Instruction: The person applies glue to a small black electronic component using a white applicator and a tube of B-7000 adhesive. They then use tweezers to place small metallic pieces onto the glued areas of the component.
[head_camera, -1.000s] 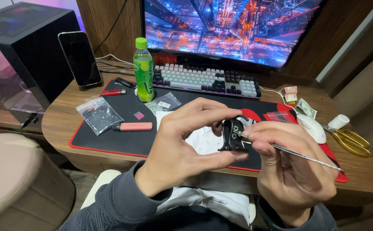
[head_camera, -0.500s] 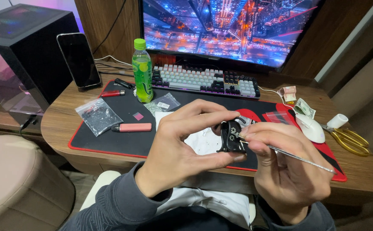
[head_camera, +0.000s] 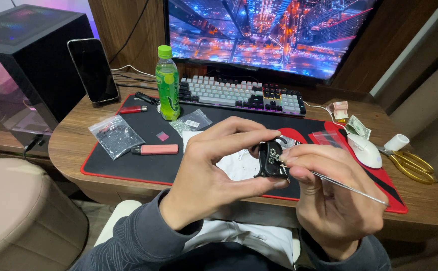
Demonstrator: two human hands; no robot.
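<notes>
My left hand pinches a small black device between thumb and fingers, held up over the desk's front edge. My right hand grips a thin metal tool like a pen, its tip touching the face of the black device. Under the hands a white sheet lies on the black desk mat with red edge.
A green bottle, keyboard and monitor stand behind. Plastic bags, a pink stick, a phone on a stand, a white mouse, gold scissors, banknotes and a computer case surround the mat.
Both hands stay in nearly the same place; the tool tip has shifted slightly on the black device.
</notes>
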